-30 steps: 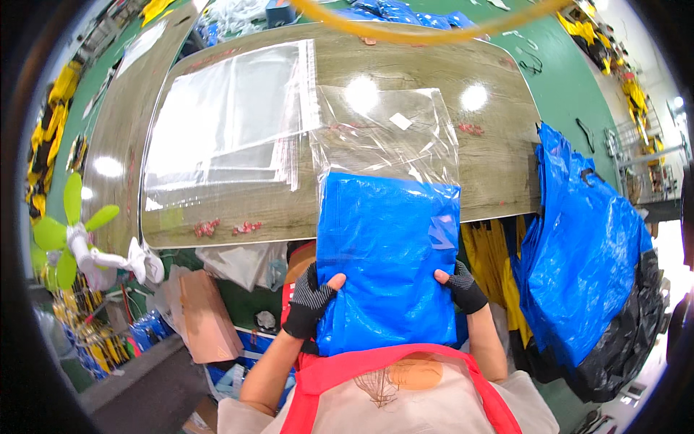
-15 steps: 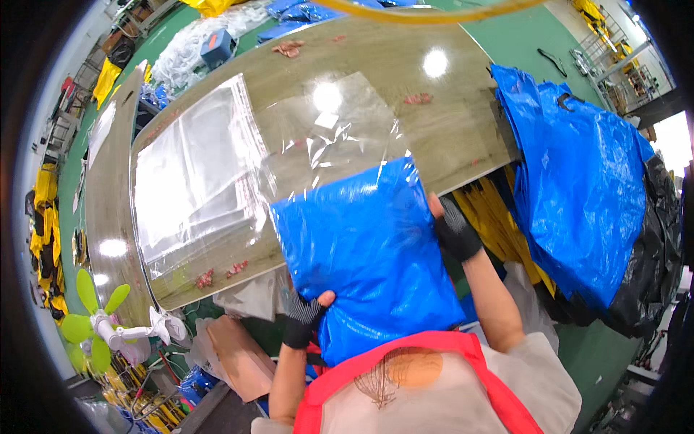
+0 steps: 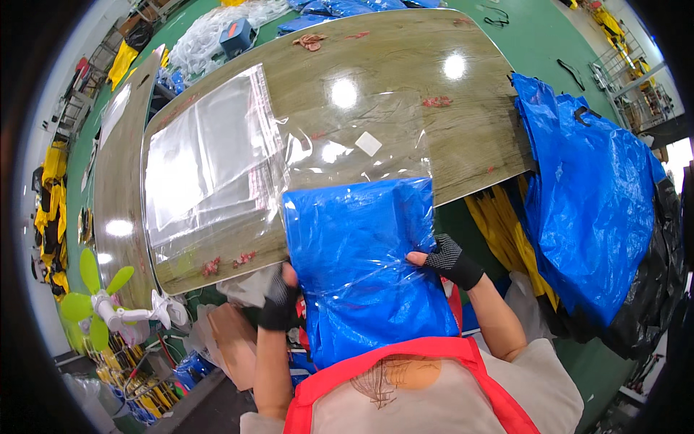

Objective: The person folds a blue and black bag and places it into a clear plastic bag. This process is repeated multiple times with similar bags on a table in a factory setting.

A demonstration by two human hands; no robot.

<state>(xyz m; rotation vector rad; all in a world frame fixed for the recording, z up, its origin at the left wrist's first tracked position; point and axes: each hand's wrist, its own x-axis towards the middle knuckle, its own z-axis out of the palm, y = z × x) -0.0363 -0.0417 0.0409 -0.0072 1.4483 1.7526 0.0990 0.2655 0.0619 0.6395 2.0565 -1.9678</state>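
Observation:
A folded blue plastic sheet (image 3: pixel 354 260) lies inside a clear plastic bag (image 3: pixel 390 160). The bag's see-through upper part stretches over the table, while the blue part hangs past the near edge toward my body. My right hand (image 3: pixel 455 264), in a dark fingerless glove, grips the pack's right edge, thumb on the front and fingers behind. At the left edge, my left hand (image 3: pixel 279 300), gloved alike, holds the bag's side; its thumb points up and its other fingers are mostly hidden. A small white square (image 3: pixel 369 143) shows at the bag's clear part.
Flat clear bags (image 3: pixel 210 163) are stacked on the left of the wood-patterned table (image 3: pixel 477 130). Blue plastic sheets (image 3: pixel 585 195) hang at the right, over yellow (image 3: pixel 513 239) and black material. A green-bladed fan (image 3: pixel 105 304) stands at the lower left. Red scraps (image 3: pixel 437 102) mark the tabletop.
The left thumb has come off the pack's front to its left edge, higher up. The right hand has slid down, its thumb now on the front. The pack sits straighter.

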